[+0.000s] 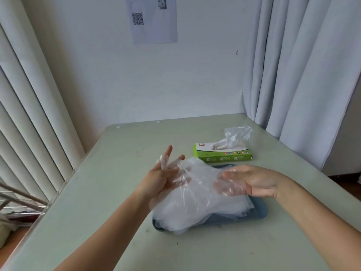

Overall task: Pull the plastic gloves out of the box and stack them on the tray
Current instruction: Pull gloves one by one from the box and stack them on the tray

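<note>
A single wide-angle view from the person's head looks forward and down across the counter [109, 202] toward the far wall [205, 79]. The left hand [162, 178] and right hand [254, 181] sit close below the lens, mid-frame; blinds [29, 114] bend along the left edge, a curtain [293, 75] along the right
</note>
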Tool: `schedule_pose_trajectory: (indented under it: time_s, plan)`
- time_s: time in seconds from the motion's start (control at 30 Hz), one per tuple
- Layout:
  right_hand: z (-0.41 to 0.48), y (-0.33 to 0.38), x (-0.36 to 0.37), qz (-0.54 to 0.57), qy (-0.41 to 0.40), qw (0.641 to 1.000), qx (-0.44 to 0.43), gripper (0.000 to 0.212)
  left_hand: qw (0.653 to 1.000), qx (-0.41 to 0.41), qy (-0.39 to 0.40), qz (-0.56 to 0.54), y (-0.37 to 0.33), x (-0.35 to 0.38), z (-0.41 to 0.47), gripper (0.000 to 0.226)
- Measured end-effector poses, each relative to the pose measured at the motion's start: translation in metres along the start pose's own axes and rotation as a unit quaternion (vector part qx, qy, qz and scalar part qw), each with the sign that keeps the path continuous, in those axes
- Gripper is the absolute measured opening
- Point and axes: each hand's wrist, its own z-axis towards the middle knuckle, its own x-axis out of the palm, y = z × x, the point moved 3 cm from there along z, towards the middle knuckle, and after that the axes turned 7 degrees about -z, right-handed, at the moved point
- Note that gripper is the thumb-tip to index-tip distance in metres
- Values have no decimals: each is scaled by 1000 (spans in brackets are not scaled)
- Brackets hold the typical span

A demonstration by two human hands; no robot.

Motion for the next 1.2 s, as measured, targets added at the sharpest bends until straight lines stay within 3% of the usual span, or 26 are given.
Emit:
schedule_pose_trajectory:
  time_s: [0.07,0.17,0.23,0.33,0.4,0.5,0.63,0.73,0.83,0.97,1.03,1.1,1.2]
  plan:
    - [4,-7,-3,-100,-55,993,18,5,994,35,-16,102,-2,-6,2,77]
    - [13,-17,-15,-173,-140,974,30,6,967,97,-54,229,-13,-16,2,90]
    - [17,-20,-21,-219,-170,960,40,7,920,172,-94,340,-25,-18,1,92]
    - [23,-22,-24,-252,-172,950,67,14,810,278,-122,502,-34,-8,-7,85]
    - [26,-20,-24,-267,-170,946,70,16,745,313,-60,585,-29,11,-16,65]
    - [27,-17,-20,-320,-166,931,60,17,690,258,111,667,-1,42,-31,41]
    - [28,-9,-11,-350,-177,919,-44,24,613,137,202,751,43,39,-28,42]
    - [27,-1,-14,-406,-165,895,-85,19,556,129,252,782,63,27,-28,64]
    - [26,11,-24,-461,-144,876,-13,20,538,134,247,795,65,20,-27,53]
    - [43,30,-22,-491,-163,855,32,31,547,113,238,794,59,24,-29,39]
    - [60,32,-14,-506,-147,850,9,28,560,98,237,788,58,24,-30,40]
    - [78,29,-9,-496,-130,858,-35,8,574,84,233,780,54,24,-30,40]
    - [90,23,-1,-490,-97,863,-82,35,598,72,221,767,43,21,-30,39]
